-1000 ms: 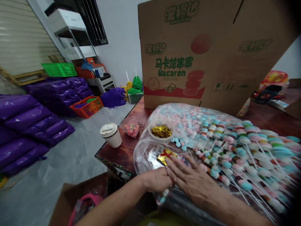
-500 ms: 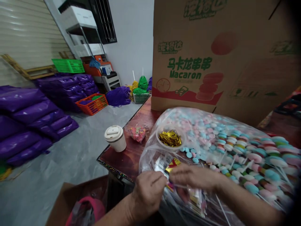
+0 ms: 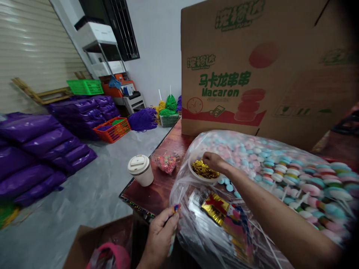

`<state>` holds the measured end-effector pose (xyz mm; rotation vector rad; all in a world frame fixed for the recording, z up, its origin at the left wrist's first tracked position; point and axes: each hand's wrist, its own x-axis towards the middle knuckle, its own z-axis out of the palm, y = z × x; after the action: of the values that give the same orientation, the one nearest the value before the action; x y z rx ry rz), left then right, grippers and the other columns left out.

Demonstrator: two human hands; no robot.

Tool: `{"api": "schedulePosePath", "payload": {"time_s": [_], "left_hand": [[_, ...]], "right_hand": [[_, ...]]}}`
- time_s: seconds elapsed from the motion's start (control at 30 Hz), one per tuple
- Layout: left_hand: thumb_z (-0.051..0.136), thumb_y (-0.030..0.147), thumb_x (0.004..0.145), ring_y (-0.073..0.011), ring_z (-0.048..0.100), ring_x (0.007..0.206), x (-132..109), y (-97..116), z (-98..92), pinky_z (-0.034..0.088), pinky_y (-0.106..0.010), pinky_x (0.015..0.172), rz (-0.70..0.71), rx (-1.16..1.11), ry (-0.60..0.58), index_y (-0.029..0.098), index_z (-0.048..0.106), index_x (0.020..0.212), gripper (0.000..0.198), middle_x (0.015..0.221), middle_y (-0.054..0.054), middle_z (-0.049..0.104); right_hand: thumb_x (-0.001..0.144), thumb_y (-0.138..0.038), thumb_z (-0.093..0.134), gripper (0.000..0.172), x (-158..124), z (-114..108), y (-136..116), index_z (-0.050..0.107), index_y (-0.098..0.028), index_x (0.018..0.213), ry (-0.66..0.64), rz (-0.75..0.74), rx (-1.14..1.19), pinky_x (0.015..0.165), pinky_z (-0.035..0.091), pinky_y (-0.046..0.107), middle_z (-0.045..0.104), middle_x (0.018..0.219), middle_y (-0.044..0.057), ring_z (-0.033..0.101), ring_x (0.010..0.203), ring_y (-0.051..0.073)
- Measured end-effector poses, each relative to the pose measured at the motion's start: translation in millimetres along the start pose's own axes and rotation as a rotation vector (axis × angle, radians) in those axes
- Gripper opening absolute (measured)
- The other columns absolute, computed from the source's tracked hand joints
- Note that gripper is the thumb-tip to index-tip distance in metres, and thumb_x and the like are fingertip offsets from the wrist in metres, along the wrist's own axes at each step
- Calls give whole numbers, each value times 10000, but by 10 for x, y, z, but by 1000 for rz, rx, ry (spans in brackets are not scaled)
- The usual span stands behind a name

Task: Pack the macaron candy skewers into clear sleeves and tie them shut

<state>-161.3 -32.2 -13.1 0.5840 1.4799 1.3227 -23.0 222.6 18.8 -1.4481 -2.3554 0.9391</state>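
Note:
My left hand (image 3: 160, 232) is closed around a small bagged candy skewer at the table's front edge. The gathered, colourful neck of its wrapper (image 3: 176, 207) shows above my thumb, and a white stick points up from it. Most of the skewer is hidden by my fingers. My right hand (image 3: 214, 161) reaches into a white bowl (image 3: 193, 172) of gold twist ties (image 3: 203, 170), its fingers pinched among them; the fingertips are partly hidden. Below the bowl, printed gold and colourful packaging bags (image 3: 215, 209) lie on the clear plastic.
A big clear bag (image 3: 224, 140) of pastel marshmallow candies and skewers (image 3: 283, 172) covers the right side. Behind stands a tall carton (image 3: 218, 119). A lidded cup (image 3: 141, 171) and a candy packet (image 3: 166, 163) sit left on the table (image 3: 148, 194). An open box (image 3: 81, 243) is below.
My right hand has left my left hand and moved up and away to the bowl. My left hand has shifted slightly left, with the skewer's stick now visible. The printed bags are uncovered.

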Motion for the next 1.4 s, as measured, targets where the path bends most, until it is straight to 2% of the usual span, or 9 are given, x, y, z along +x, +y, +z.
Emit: {"api": "schedulePosePath", "payload": {"time_s": [0.17,0.3,0.4,0.53,0.63,0.7,0.9,1.27,1.4], "left_hand": [[621,516,679,-40,375,367,0,255,341,275,-146,312,-34,-75,-165,158,596,975,465,604,15,541],[685,431,646,-59,461,457,-83,300,729,304,-147,381,-40,-141,-409,107,634,787,357,607,-13,554],[735,381,590,-48,444,434,-178,189,1039,328,-159,424,-115,-221,-512,89,641,717,331,529,7,529],[741,365,581,-55,458,426,-278,38,1325,356,-174,450,-160,-234,-482,89,642,705,319,495,11,534],[724,410,593,-63,467,424,-307,7,1419,357,-178,439,-179,-121,-407,104,635,757,358,507,14,546],[696,453,609,-58,437,390,-329,15,1448,317,-172,403,-181,21,-357,123,626,785,380,508,20,549],[644,398,644,-64,402,452,-465,20,1478,334,-176,459,32,240,-410,132,625,676,269,465,54,441],[564,445,740,-153,512,749,-438,-118,1314,413,-259,742,179,396,-561,137,617,683,317,681,-13,561],[558,456,760,-152,527,780,-436,-189,1340,400,-265,789,124,139,-516,132,640,758,334,743,-25,597]], "right_hand": [[893,-287,383,226,-837,-164,-54,565,-153,895,6,-179,166,551,434,212,536,651,-23,503,588,94],[878,-286,357,363,-1760,-8,-33,440,-196,1220,27,-292,328,573,425,219,556,705,-5,515,631,117],[839,-265,397,487,-2165,156,85,328,-172,1312,144,-205,460,601,426,238,562,731,12,523,677,138],[825,-334,439,223,-2435,243,402,566,-169,905,168,-61,581,498,371,218,483,590,-20,439,543,114],[829,-352,456,222,-2634,172,598,557,-188,718,316,-57,519,518,375,222,496,609,-5,449,571,122],[838,-355,451,208,-2735,120,618,578,-204,771,417,-84,497,519,390,222,519,623,0,462,567,126],[863,-269,388,260,-2680,264,358,637,-217,917,388,-324,528,695,476,260,651,808,41,594,746,157],[858,-213,336,461,-2632,527,445,335,-160,1316,395,-145,349,673,494,294,661,936,105,640,760,187],[861,-240,366,387,-2599,669,477,393,-148,1236,624,-160,233,657,491,322,660,885,120,636,726,208]]}}
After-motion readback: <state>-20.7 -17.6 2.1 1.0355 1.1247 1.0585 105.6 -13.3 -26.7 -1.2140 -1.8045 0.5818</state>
